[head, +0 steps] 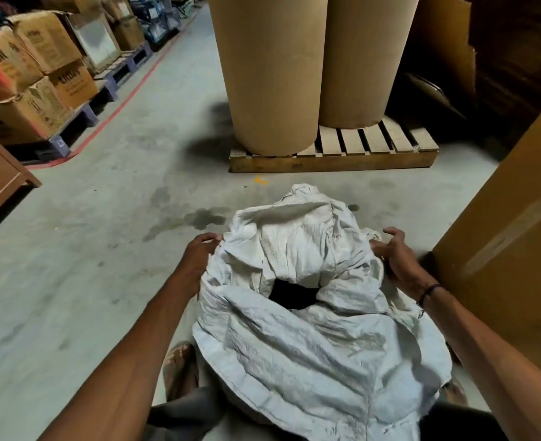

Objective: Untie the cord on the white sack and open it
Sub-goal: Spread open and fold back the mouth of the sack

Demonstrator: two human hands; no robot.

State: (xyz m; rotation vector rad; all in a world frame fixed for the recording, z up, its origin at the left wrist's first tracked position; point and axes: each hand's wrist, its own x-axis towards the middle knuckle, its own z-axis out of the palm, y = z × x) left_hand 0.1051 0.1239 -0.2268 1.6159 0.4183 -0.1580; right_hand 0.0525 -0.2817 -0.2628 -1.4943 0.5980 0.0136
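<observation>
A white woven sack (310, 345) stands on the concrete floor right in front of me. Its mouth is spread wide and crumpled, with a dark opening (293, 294) in the middle. My left hand (199, 254) grips the sack's left rim. My right hand (393, 253) grips the right rim, fingers curled into the fabric. No cord shows anywhere in this view.
A wooden pallet (374, 154) with two tall brown paper rolls (272, 68) stands just beyond the sack. A large brown roll (511, 243) is close on the right. Stacked cartons (34, 74) on pallets line the left, behind a red floor line. My feet flank the sack.
</observation>
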